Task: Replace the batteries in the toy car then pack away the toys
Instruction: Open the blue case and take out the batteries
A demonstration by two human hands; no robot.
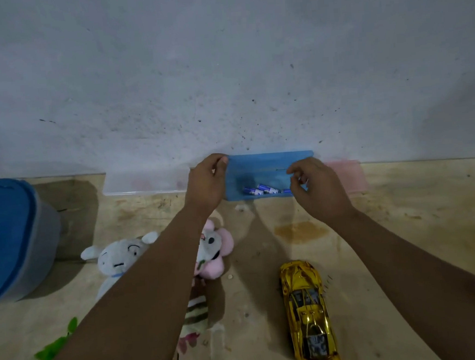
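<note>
A blue translucent box (260, 163) stands on the floor against the wall, with several blue batteries (262, 190) lying in its bottom. My left hand (205, 182) grips the box's upper left corner. At the box's right side, my right hand (316, 190) is pinched shut, and a thin dark tool (281, 169) sticks out leftward from its fingertips. The gold toy car (308, 313) lies on the floor nearer to me, below my right forearm, apart from both hands.
A clear box (145, 182) and a pink box (347, 177) flank the blue one along the wall. A grey tub with a blue lid (4, 235) stands far left. A white plush (117, 257), a pink flower plush (213, 250) and a green item (56, 347) lie under my left arm.
</note>
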